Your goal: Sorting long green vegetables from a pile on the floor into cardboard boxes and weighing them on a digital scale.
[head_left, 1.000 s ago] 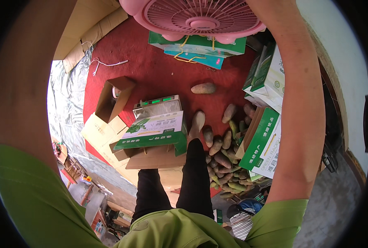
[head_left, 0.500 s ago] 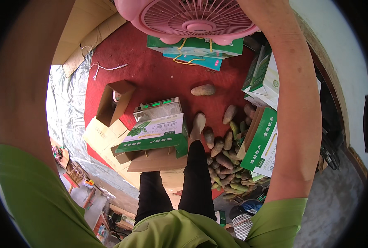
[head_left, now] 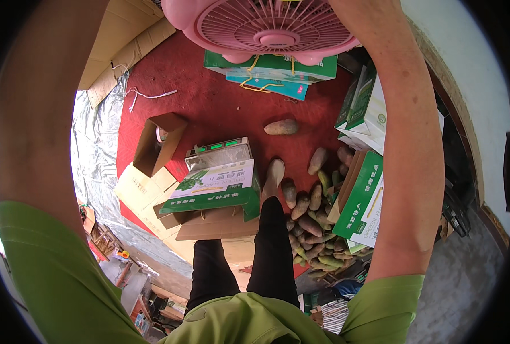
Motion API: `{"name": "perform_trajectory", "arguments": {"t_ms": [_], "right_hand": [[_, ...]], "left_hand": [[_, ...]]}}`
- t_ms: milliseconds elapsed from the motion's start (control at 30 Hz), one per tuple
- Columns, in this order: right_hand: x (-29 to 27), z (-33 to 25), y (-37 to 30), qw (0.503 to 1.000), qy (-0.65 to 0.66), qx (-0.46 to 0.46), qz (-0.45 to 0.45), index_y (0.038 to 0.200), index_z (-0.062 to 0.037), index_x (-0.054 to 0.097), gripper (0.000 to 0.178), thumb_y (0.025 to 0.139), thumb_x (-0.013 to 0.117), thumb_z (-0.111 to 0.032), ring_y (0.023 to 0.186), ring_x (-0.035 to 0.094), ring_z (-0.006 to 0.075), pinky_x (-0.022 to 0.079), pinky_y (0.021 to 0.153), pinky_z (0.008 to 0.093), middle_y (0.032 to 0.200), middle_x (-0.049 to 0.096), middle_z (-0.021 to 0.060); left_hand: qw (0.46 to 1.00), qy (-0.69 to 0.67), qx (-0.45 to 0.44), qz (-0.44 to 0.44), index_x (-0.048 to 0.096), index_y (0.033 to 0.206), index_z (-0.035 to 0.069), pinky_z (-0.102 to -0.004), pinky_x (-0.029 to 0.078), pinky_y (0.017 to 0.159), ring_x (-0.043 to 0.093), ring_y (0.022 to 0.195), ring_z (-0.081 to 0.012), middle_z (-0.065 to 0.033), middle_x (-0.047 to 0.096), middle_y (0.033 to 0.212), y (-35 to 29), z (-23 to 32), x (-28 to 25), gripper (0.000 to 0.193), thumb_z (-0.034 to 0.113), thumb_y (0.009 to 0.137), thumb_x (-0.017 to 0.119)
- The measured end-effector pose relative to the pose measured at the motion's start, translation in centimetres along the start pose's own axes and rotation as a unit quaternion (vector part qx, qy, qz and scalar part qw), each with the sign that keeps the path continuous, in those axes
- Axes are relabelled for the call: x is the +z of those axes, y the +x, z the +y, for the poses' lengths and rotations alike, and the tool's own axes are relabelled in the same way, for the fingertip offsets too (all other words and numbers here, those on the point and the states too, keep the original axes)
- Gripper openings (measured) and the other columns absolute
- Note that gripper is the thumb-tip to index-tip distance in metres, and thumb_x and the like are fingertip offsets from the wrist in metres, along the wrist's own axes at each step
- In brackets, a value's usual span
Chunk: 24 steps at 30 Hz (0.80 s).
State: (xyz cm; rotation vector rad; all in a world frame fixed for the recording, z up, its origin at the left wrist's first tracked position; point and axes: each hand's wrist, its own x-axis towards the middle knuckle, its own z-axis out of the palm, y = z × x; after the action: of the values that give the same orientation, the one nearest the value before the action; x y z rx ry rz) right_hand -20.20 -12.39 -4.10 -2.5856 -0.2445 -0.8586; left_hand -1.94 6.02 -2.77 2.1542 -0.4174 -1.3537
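Note:
Both my bare forearms, the left arm (head_left: 45, 114) and the right arm (head_left: 409, 149), are raised toward the upper edge. My two hands lie beyond the picture, so their fingers and anything in them are hidden. Between the arms at the top is a pink fan (head_left: 276, 39), its upper part cut off. I cannot tell whether my hands touch it. Below, an open green-and-white carton (head_left: 213, 192) sits against a digital scale (head_left: 223, 148) with lit green displays, just in front of my legs.
Several long radishes (head_left: 312, 226) are heaped right of my legs; a single radish (head_left: 281, 126) lies apart on the red mat (head_left: 220, 112). Green-and-white boxes (head_left: 361, 200) stand at the right. Gift boxes (head_left: 315, 67) sit below the fan. A small brown box (head_left: 162, 140) stands left of the scale.
My left forearm has shifted slightly to the right. A sliver of something yellow-green now shows at the top edge above the fan. The carton, scale and radishes stay in place.

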Motion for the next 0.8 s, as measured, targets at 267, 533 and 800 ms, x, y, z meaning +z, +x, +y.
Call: {"name": "perform_trajectory", "arguments": {"t_ms": [267, 533, 800], "right_hand": [[-0.8, -0.8, 0.0, 0.999, -0.002, 0.036, -0.005, 0.120, 0.0016, 0.054, 0.031, 0.094, 0.047, -0.013, 0.113, 0.051, 0.0318, 0.040, 0.099, 0.0398, 0.119, 0.058, 0.0160], [-0.4, -1.4, 0.0, 0.999, 0.018, 0.027, 0.001, 0.120, 0.0020, 0.055, 0.031, 0.093, 0.048, -0.012, 0.114, 0.051, 0.0325, 0.040, 0.100, 0.0393, 0.120, 0.057, 0.0165], [-1.2, 0.5, -0.1, 0.999, -0.020, 0.024, -0.011, 0.119, 0.0023, 0.055, 0.031, 0.093, 0.048, -0.012, 0.114, 0.051, 0.0334, 0.040, 0.099, 0.0396, 0.120, 0.057, 0.0172]], "left_hand": [[0.999, -0.020, 0.033, 0.008, 0.061, 0.117, 0.013, -0.0357, 0.043, 0.090, 0.057, 0.103, -0.0177, -0.0071, 0.062, 0.114, 0.4, 0.8, -0.3, 0.044, 0.046, 0.088, 0.058], [0.998, -0.038, 0.049, 0.025, 0.061, 0.120, 0.014, -0.0363, 0.043, 0.093, 0.057, 0.107, -0.0181, -0.0076, 0.062, 0.118, 0.0, 0.2, -1.0, 0.047, 0.048, 0.088, 0.058], [0.978, -0.074, 0.159, 0.117, 0.065, 0.109, 0.010, -0.0310, 0.045, 0.081, 0.058, 0.089, -0.0147, -0.0027, 0.066, 0.099, -1.0, 0.7, 1.7, 0.045, 0.049, 0.088, 0.060]]}}
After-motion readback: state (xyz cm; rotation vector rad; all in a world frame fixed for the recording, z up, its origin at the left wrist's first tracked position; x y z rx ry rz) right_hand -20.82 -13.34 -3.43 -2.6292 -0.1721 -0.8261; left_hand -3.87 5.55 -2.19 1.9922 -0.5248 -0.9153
